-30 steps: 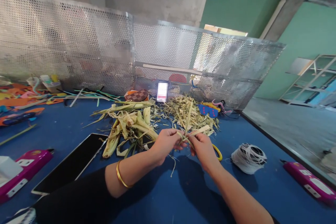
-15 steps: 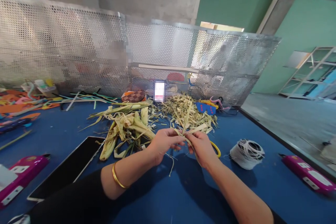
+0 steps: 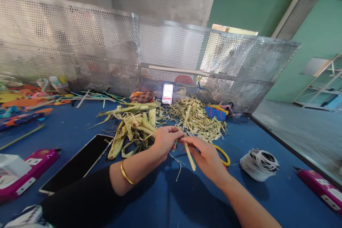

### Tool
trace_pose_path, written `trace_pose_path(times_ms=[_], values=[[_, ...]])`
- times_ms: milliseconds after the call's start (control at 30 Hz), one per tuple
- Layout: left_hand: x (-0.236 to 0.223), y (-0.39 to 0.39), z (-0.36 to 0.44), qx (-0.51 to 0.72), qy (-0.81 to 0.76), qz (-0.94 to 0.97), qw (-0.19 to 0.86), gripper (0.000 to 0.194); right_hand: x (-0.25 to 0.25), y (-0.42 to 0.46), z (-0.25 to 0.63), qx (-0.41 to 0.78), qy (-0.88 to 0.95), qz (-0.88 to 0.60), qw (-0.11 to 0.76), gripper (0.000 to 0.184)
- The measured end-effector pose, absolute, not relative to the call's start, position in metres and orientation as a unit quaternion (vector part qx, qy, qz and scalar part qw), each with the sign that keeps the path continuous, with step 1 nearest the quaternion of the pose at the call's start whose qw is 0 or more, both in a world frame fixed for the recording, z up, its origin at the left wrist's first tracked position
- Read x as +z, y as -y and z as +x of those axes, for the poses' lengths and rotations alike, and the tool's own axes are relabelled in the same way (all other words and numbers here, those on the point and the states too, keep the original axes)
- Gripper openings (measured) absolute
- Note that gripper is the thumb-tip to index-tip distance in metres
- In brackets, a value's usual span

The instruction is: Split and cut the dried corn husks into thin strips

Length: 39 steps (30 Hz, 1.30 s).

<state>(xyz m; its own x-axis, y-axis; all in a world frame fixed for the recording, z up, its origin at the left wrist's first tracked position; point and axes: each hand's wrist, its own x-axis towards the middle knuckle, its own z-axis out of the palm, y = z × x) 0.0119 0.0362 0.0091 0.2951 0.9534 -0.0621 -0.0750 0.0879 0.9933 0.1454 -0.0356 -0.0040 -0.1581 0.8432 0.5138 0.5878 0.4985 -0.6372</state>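
Observation:
Over the table's middle, my left hand (image 3: 166,141) is closed, thumb and fingers pinching pale corn husk strips (image 3: 186,118). One strip points up and away from the fingertips. Against it, my right hand (image 3: 204,152) is also closed on the husk work, its fingertips meeting the left ones. A flat husk strip (image 3: 190,158) slants down toward me between the hands. Thin white string (image 3: 179,167) dangles below the left fingers. The crossing of the strips is mostly covered by my fingers. Just behind the hands lie a heap of whole husks (image 3: 133,124) and shredded husk pieces (image 3: 205,124).
A yellow loop handle (image 3: 224,155) lies beside my right hand, and a spool of white string (image 3: 258,165) farther right. A black tablet-like panel (image 3: 78,162) and pink power strips (image 3: 40,164) flank the work. A lit phone (image 3: 167,93) stands before the perforated metal screen (image 3: 171,50).
A husk strip that pointed up-right beside my right hand now hangs down between the hands. My right hand has turned and its fingers reach further left. The view shifted slightly.

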Motion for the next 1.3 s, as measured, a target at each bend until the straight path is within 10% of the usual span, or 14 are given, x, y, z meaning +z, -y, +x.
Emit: trace_pose_path(times_ms=[233,533,1033,1300], values=[[0.014,-0.024,0.012,0.312,-0.380,0.620,0.612,0.008,0.007,0.033,0.160,-0.138,0.736,-0.488,0.449,0.015],[0.015,-0.020,0.012,0.237,-0.342,0.655,0.630,0.013,0.000,0.026,0.168,-0.129,0.717,-0.593,0.344,0.027],[0.015,-0.031,0.012,0.360,-0.413,0.563,0.619,0.009,0.018,0.032,0.195,-0.001,0.720,-0.606,0.338,0.017],[0.015,-0.036,0.008,0.333,-0.413,0.556,0.640,0.015,0.042,0.055,0.209,0.432,0.681,-0.449,0.385,0.047]])
